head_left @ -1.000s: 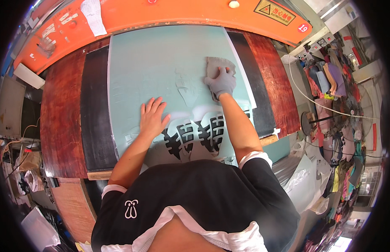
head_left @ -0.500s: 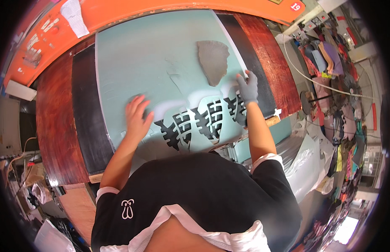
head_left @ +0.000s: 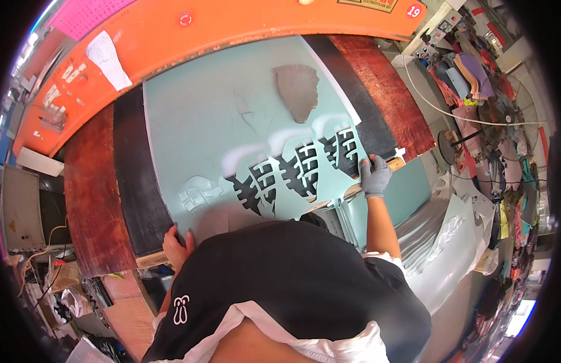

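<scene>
A large pale teal sheet (head_left: 190, 115) lies on the work board. Across its near half run several dark openings (head_left: 301, 170) with slatted shapes, and a raised outline (head_left: 199, 193) shows at the near left. My left hand (head_left: 178, 247), bare, pinches the sheet's near left corner between thumb and fingers. At the near right corner, my right hand (head_left: 376, 178) wears a grey glove with bare fingertips and grips the sheet's edge. An irregular grey-brown piece (head_left: 296, 92) rests on the sheet's far right part, apart from both hands.
An orange machine beam (head_left: 232, 27) spans the far side. Black strips (head_left: 135, 175) and worn red boards (head_left: 90, 206) flank the sheet. Teal sheets (head_left: 407, 187) and clear plastic (head_left: 444, 242) lie at the near right. Coloured scraps (head_left: 468, 78) are piled farther right.
My left hand has come down off the sheet's surface to its near left corner. My right hand has slid nearer along the right edge. The view has tilted, showing more of the beam.
</scene>
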{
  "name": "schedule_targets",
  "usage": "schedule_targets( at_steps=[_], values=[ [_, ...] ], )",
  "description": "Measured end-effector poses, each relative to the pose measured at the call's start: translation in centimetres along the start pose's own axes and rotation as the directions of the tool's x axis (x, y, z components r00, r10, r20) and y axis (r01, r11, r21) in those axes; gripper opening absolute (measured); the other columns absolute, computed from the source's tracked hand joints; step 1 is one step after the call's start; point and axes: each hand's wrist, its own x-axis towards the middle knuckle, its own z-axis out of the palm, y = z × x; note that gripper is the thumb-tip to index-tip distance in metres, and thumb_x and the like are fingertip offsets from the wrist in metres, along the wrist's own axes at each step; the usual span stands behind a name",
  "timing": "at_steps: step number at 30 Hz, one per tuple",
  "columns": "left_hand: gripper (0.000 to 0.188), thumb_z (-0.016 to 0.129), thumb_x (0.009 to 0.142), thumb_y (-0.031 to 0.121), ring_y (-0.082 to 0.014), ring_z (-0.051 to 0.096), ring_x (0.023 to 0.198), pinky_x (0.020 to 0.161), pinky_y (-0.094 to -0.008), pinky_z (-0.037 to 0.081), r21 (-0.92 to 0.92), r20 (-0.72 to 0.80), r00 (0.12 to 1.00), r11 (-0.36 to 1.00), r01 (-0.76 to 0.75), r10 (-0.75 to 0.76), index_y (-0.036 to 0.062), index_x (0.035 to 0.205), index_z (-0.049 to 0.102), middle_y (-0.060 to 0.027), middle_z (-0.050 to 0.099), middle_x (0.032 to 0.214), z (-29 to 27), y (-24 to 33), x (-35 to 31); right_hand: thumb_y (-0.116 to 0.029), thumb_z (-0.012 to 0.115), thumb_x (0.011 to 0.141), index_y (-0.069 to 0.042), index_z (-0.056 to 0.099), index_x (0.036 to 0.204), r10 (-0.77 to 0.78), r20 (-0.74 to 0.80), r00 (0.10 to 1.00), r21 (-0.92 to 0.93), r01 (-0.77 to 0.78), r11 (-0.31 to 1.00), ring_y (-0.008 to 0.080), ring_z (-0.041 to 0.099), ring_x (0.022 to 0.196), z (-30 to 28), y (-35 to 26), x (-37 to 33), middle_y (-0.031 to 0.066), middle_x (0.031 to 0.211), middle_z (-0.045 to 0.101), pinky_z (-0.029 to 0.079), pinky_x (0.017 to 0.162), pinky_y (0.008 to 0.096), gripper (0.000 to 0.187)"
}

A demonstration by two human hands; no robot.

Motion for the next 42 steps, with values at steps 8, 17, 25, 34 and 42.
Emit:
schedule_targets(
  at_steps=[8, 17, 25, 34, 42],
  values=[
    [0.028, 0.062, 0.082, 0.023, -0.0256, 0.052, 0.061, 0.058, -0.0382, 0.041, -0.109, -0.254, 0.955, 0.986, 0.128, -0.152, 0.0031, 0.101, 0.057, -0.0072, 0.052, 0.065, 1.2, 1.0, -1.8, -0.030, 0.062, 0.074, -0.005, 0.064, 0.084, 0.017, 0.000, 1.000, 0.084, -0.017, 0.996, 0.0308, 0.060, 0.077, 1.1, 0.7, 0.6, 0.0116, 0.081, 0.064, 0.044, 0.073, 0.0401, 0.026],
    [0.015, 0.058, 0.084, 0.019, -0.0244, 0.052, 0.054, 0.052, -0.0384, 0.041, -0.228, -0.387, 0.907, 0.970, 0.079, -0.165, 0.0058, 0.078, 0.052, -0.0070, 0.051, 0.060, 3.8, -0.4, -3.2, -0.026, 0.047, 0.088, -0.002, 0.054, 0.084, -0.255, -0.128, 0.959, 0.530, 0.283, 0.800, 0.0397, 0.054, 0.083, -0.5, -3.9, 7.8, 0.0204, 0.082, 0.057, 0.042, 0.070, 0.0461, 0.026],
    [0.016, 0.055, 0.084, 0.020, -0.0321, 0.055, 0.059, 0.054, -0.0425, 0.043, -0.112, -0.422, 0.889, 0.984, 0.142, -0.176, 0.0070, 0.077, 0.051, -0.0115, 0.054, 0.063, 5.1, -1.2, -3.7, -0.027, 0.044, 0.091, 0.000, 0.054, 0.094, -0.298, -0.033, 0.954, 0.687, 0.238, 0.686, 0.0387, 0.054, 0.081, -0.3, -2.5, 7.1, 0.0218, 0.084, 0.057, 0.043, 0.072, 0.0431, 0.029],
    [0.015, 0.050, 0.085, 0.021, -0.0382, 0.055, 0.068, 0.059, -0.0456, 0.043, 0.002, -0.392, 0.917, 0.997, 0.082, -0.075, 0.0064, 0.083, 0.050, -0.0154, 0.056, 0.073, 5.7, -2.8, -3.7, -0.036, 0.052, 0.080, -0.008, 0.064, 0.072, -0.446, 0.188, 0.875, 0.188, 0.413, 0.891, 0.0317, 0.058, 0.079, 3.6, 6.5, 3.6, 0.0121, 0.078, 0.062, 0.044, 0.075, 0.0431, 0.031],
    [0.021, 0.053, 0.086, 0.023, -0.0371, 0.056, 0.066, 0.061, -0.0450, 0.043, -0.038, -0.306, 0.943, 0.991, 0.128, -0.134, 0.0030, 0.084, 0.047, -0.0167, 0.057, 0.070, 5.4, -2.7, -2.4, -0.040, 0.046, 0.085, -0.008, 0.065, 0.077, -0.351, 0.240, 0.905, 0.059, 0.347, 0.936, 0.0297, 0.057, 0.086, 3.9, 5.6, 3.0, 0.0107, 0.082, 0.061, 0.040, 0.085, 0.0418, 0.038]
  ],
)
